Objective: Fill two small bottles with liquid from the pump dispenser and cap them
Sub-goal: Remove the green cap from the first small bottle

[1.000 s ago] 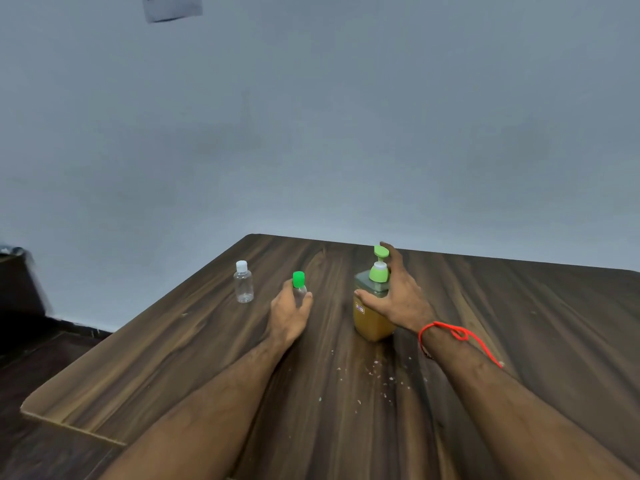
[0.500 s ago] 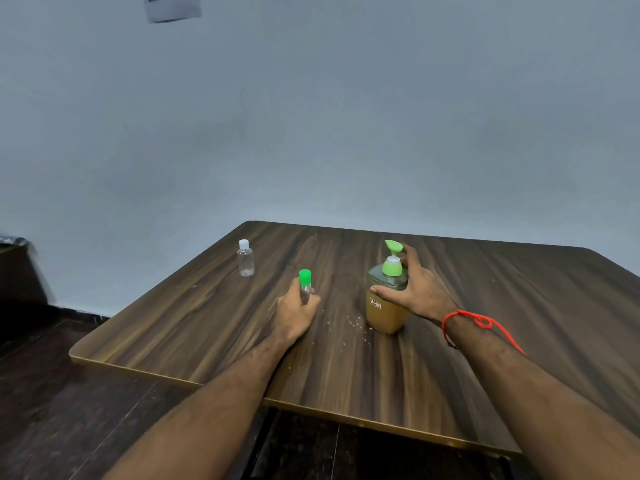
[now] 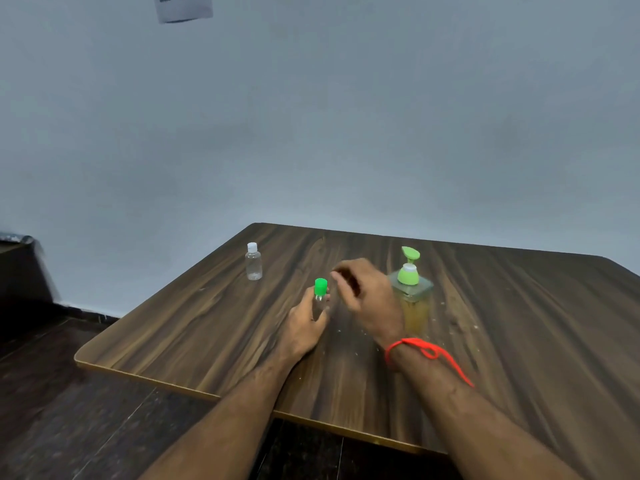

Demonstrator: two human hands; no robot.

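My left hand (image 3: pixel 306 323) grips a small clear bottle with a green cap (image 3: pixel 320 287), upright on the wooden table (image 3: pixel 194 323). My right hand (image 3: pixel 367 296) hovers just right of that cap, fingers loosely curled and apart, holding nothing. Behind my right hand stands the pump dispenser (image 3: pixel 412 296), a square clear bottle of amber liquid with a light green pump head. A second small clear bottle with a white cap (image 3: pixel 253 262) stands alone at the far left of the table.
The table's front edge (image 3: pixel 145 377) runs close to me, with dark floor (image 3: pixel 62 410) below and to the left. A blue-grey wall (image 3: pixel 311 116) rises behind the table. Small white specks are scattered on the wood near the dispenser.
My right hand has let go of the pump dispenser and moved left toward the green cap. My left hand still holds the green-capped bottle. The view has tilted down.
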